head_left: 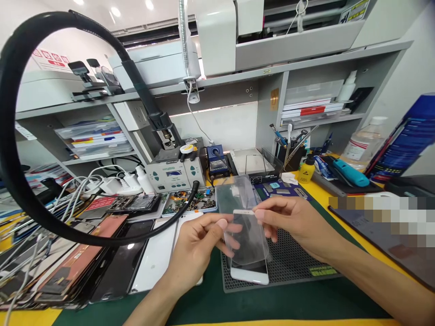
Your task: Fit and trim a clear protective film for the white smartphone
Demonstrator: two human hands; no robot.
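Note:
A clear plastic sheet (249,246), perhaps a screen protector film, hangs over a white-framed phone (249,275) with a dark screen. My left hand (200,242) pinches the sheet's left edge, its fingers showing through the plastic behind it. My right hand (287,219) is closed at the right edge, thumb and index finger together near the phone's top corner. The phone's white top and bottom ends show. Beneath the phone lies a black perforated mat (292,258). Whether either hand also touches the phone, I cannot tell.
Left stand stacked phones and screens (112,267) and a parts tray (190,203). Behind is a soldering station (176,174) with a thick black hose (10,136) looping across the left. A yellow bottle (306,170), tool holder (288,147) and clear bottle (365,142) stand right.

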